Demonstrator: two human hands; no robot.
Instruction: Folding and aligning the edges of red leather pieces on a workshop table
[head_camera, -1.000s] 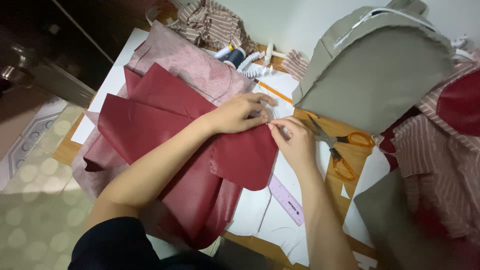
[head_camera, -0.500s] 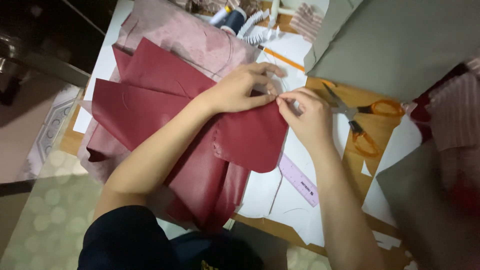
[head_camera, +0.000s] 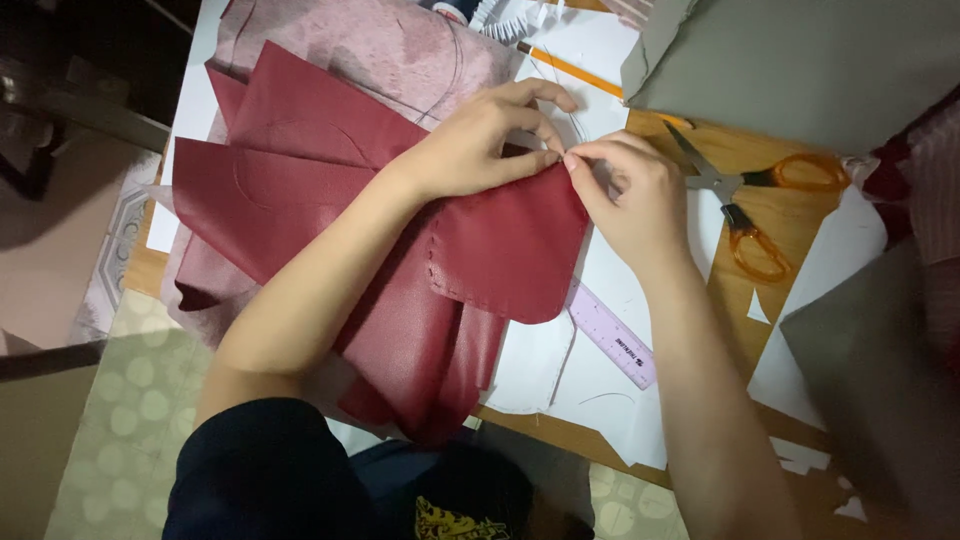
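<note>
A rounded dark red leather piece (head_camera: 510, 250) with a stitched left edge lies on top of larger dark red leather sheets (head_camera: 290, 180). My left hand (head_camera: 480, 145) rests on the piece's upper edge, fingers pinched on its top right corner. My right hand (head_camera: 630, 195) meets it there, thumb and fingers pinching the same corner. Whether a needle or thread sits between the fingers is too small to tell.
Orange-handled scissors (head_camera: 745, 205) lie on the wooden table (head_camera: 740, 330) right of my right hand. A lilac ruler (head_camera: 612, 335) pokes out under the red piece on white paper patterns (head_camera: 545, 375). Grey material (head_camera: 800, 60) lies at top right, pink fabric (head_camera: 370, 50) at the top.
The view has tilted down and closer. My hands stay pinched on the red piece's corner, which now sits higher in view; their grip looks unchanged.
</note>
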